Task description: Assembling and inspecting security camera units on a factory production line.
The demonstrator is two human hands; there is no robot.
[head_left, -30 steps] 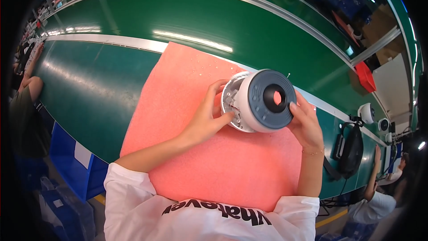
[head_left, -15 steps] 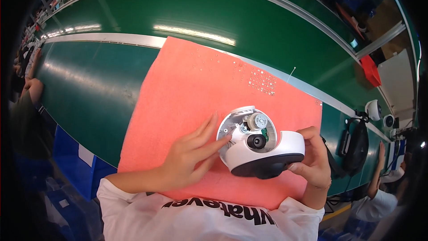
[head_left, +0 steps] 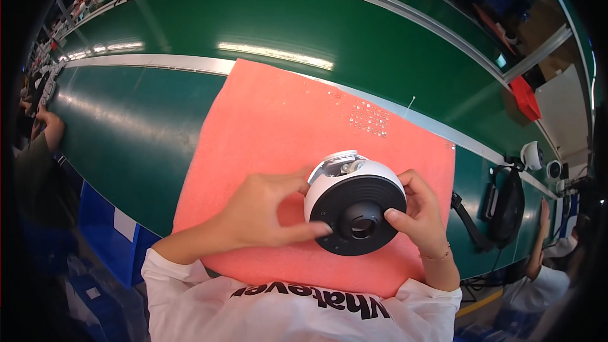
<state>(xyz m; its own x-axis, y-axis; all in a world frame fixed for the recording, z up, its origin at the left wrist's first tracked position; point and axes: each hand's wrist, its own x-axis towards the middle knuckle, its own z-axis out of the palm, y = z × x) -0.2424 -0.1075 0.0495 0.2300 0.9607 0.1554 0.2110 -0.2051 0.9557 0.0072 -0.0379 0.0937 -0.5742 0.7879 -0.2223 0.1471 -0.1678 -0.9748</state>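
In front of me is a dome security camera, its white cover with a round black face turned toward me. A short lens hood stands out from that face. Behind the cover, part of the open white base shows with metal parts inside; most of it is hidden. My right hand grips the cover's right side, thumb on the black face. My left hand closes around the left side, its slightly blurred thumb at the face and its fingers by the base.
A pink foam mat lies under the work. Rows of small screws rest on its far part. On the right are a black bag and other white cameras. A red bin hangs farther back. Other people sit along both sides.
The cover has swung over the base, so the lens and motor inside are now hidden and the black face shows. My left hand moved from the base's inside to the cover's left side.
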